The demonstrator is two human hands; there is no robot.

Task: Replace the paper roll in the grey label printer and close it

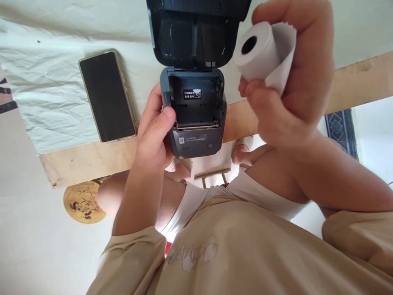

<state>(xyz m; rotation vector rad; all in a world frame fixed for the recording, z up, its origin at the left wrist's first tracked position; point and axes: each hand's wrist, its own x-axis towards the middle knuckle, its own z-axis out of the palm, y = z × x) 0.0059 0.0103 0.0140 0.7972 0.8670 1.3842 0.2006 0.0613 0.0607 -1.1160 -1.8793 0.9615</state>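
Black phone [107,96] beside printer [194,119]

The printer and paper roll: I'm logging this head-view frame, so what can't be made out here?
- Printer: its open lid is cut off by the top edge; the left hand covers its left side.
- Label inside the bay: print too small to read.
- Paper roll: the right hand hides its far end.
- Phone: screen dark, nothing shown.
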